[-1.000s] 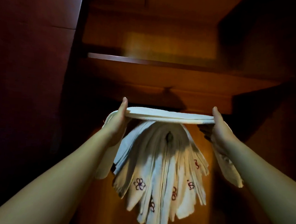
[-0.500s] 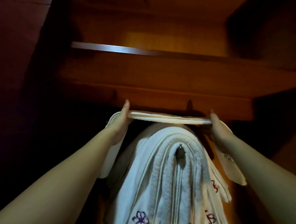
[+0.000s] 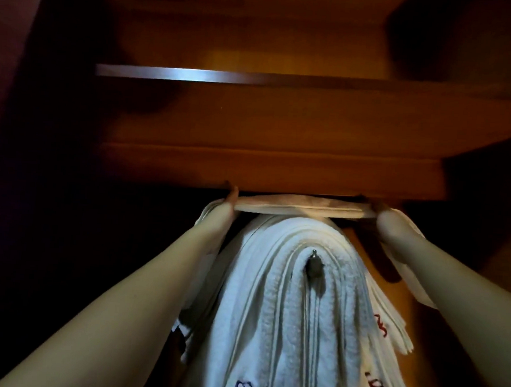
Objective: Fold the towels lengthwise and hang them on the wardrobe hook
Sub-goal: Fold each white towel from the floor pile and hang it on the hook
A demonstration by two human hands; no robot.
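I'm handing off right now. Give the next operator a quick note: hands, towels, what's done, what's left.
Left hand and right hand each grip one end of the folded towel, held stretched level just under the wooden shelf.
Hung towels already drape in a thick stack over the hook, whose tip pokes out in front.
Done: this towel is folded.
Left: lower its middle over the hook onto the stack and let go.
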